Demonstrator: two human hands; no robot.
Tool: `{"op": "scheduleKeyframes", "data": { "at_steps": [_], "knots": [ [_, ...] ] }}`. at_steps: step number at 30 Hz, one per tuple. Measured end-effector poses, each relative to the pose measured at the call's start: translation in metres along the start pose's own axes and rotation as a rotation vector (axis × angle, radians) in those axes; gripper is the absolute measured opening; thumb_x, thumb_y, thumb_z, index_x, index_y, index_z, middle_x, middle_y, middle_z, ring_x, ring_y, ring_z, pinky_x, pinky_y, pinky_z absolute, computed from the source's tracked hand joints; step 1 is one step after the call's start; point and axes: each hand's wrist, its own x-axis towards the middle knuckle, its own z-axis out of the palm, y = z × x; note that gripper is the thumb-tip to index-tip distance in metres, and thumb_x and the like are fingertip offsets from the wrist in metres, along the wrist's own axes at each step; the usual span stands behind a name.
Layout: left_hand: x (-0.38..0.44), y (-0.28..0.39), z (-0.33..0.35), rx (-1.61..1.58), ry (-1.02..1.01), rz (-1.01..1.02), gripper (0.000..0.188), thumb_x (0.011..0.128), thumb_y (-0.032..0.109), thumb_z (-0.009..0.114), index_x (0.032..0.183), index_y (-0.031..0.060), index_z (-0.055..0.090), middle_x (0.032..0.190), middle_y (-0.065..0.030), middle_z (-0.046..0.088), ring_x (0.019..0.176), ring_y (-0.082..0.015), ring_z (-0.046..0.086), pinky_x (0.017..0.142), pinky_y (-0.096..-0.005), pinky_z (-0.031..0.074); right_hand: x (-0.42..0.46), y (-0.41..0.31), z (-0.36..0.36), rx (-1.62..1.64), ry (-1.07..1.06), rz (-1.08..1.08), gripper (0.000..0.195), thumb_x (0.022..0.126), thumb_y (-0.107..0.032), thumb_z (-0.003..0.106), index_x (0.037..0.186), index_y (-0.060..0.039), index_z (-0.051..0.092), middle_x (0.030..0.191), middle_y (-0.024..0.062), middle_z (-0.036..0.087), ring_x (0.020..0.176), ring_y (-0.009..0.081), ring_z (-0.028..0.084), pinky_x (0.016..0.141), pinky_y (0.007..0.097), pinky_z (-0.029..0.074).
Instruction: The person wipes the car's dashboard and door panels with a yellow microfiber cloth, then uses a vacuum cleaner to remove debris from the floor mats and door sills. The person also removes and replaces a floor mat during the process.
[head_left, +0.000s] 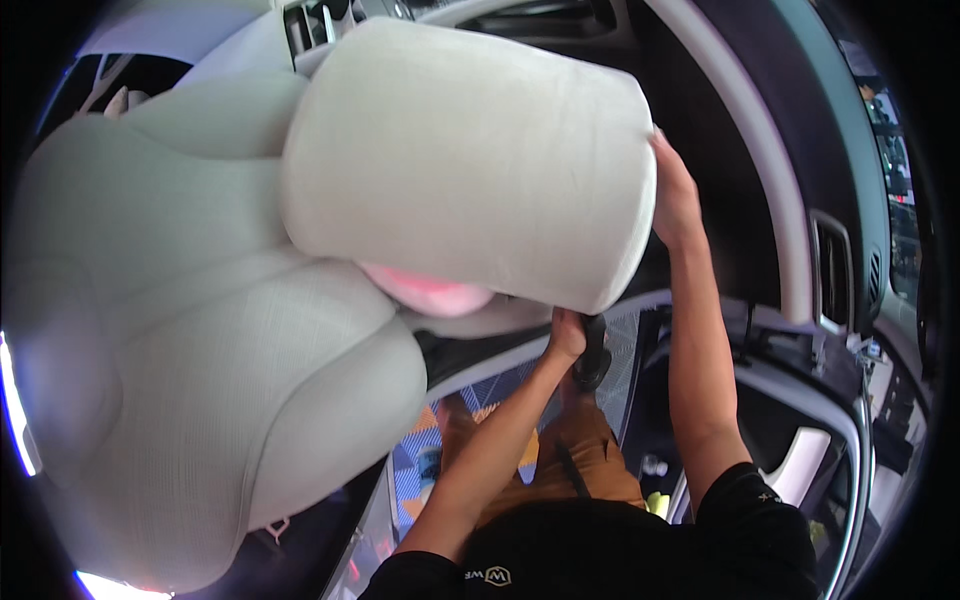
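Observation:
A thick, light grey fabric seat cushion (469, 161) fills the upper middle, lying across the seat of a car. My left hand (570, 335) grips its near corner, with the fingers hidden underneath. At the cushion's right end, my right hand (677, 191) holds the edge; its fingertips are partly out of sight behind it. To the left stands the seat backrest (202, 375), in matching light grey fabric with padded side bolsters. Between backrest and cushion, a rounded pale part (435, 289) shows a pink-red glow.
A dashboard with a pale curved trim strip (757, 150) and an air vent (832, 266) bounds the right side. The open door (859, 450) is at lower right. Below me are a patterned floor mat (420, 442), a blue container (429, 465) and my black shoe (592, 356).

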Motion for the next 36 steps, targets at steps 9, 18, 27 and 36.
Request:
{"op": "scheduleKeyframes", "data": {
  "at_steps": [9, 18, 27, 36],
  "knots": [
    [-0.186, 0.062, 0.014, -0.207, 0.145, -0.090, 0.068, 0.112, 0.052, 0.030, 0.070, 0.0030, 0.054, 0.056, -0.0137, 0.058, 0.048, -0.0219, 0.057, 0.057, -0.0349, 0.055, -0.053, 0.028, 0.149, -0.960, 0.333, -0.177, 0.093, 0.092, -0.040, 0.076, 0.160, 0.0023, 0.030, 0.149, 0.0263, 0.049, 0.132, 0.0365, 0.054, 0.108, 0.0441, 0.046],
    [-0.362, 0.075, 0.045, -0.596, -0.069, 0.038, 0.069, 0.112, 0.049, 0.018, 0.077, 0.0055, 0.058, 0.061, -0.0192, 0.060, 0.056, -0.0336, 0.061, 0.068, -0.0512, 0.056, -0.200, 0.029, 0.028, -0.098, 0.070, 0.087, 0.071, 0.099, -0.050, 0.065, 0.148, -0.0016, 0.047, 0.135, 0.0149, 0.062, 0.122, 0.0247, 0.062, 0.093, 0.0423, 0.053],
    [-0.402, 0.131, -0.005, -0.537, 0.234, 0.220, 0.049, 0.113, 0.041, 0.029, 0.082, 0.0114, 0.053, 0.055, -0.0076, 0.046, 0.050, -0.0220, 0.047, 0.066, -0.0426, 0.054, -0.548, 0.045, 0.030, -0.516, -0.774, 0.164, 0.078, 0.085, -0.036, 0.084, 0.149, -0.0090, 0.048, 0.123, 0.0177, 0.066, 0.115, 0.0352, 0.067, 0.093, 0.0462, 0.055],
    [-0.422, 0.100, -0.035, -0.500, 0.716, -0.101, 0.059, 0.106, 0.057, 0.032, 0.090, 0.0067, 0.058, 0.056, -0.0104, 0.050, 0.052, -0.0255, 0.053, 0.058, -0.0434, 0.052, -0.582, 0.051, 0.081, -0.803, -0.747, 0.201, 0.080, 0.095, -0.046, 0.071, 0.158, -0.0137, 0.035, 0.110, 0.0250, 0.066, 0.096, 0.0434, 0.070, 0.084, 0.0502, 0.056]
  ]
}}
